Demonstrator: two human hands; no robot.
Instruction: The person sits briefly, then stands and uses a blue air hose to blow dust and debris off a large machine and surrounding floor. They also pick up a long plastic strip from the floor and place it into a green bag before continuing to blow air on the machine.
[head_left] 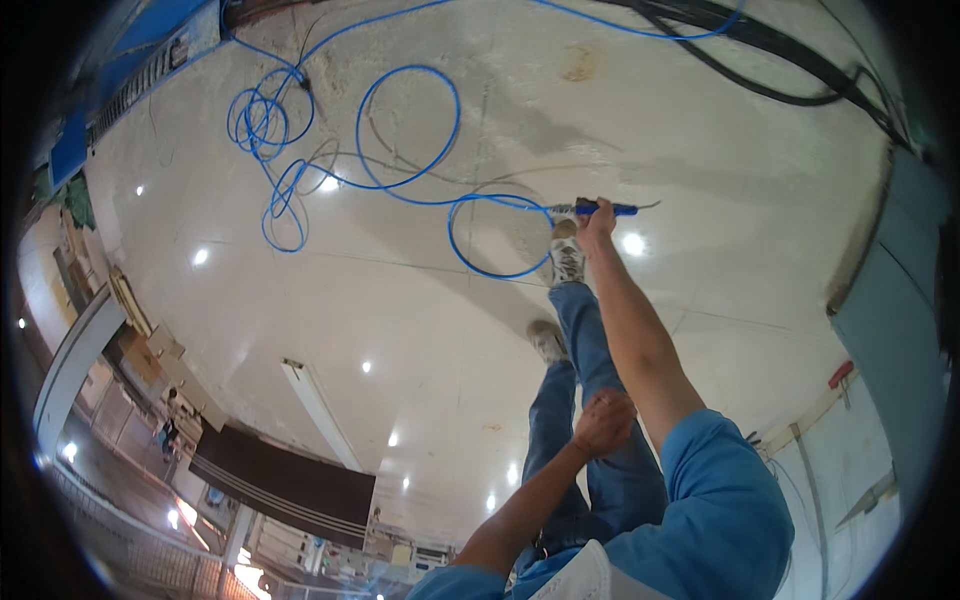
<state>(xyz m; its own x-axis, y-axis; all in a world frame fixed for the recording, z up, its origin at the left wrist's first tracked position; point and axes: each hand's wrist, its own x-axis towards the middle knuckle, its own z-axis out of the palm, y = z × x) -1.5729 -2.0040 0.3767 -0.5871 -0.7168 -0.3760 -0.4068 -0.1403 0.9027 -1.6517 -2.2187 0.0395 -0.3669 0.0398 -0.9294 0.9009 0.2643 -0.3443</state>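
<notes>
My right hand [597, 222] is stretched far forward, closed around a blue air blow gun [624, 210] whose thin bent nozzle points right. A blue air hose [502, 198] runs leftward from the gun and lies in loops across the pale floor. Below the hand is my front shoe [567, 262]; the other shoe [547, 343] stands farther back. My left hand [605, 422] is curled into a fist over my jeans, with nothing visible in it. I cannot tell whether it touches the leg.
Hose tangles [265, 120] lie at the far left. Thick black cables [790, 60] cross the floor at the far right, beside a grey-blue panel [890, 300]. A long white bar [322, 412] lies at left, near a dark brown panel [285, 485]. A red-handled tool [841, 374] is at right.
</notes>
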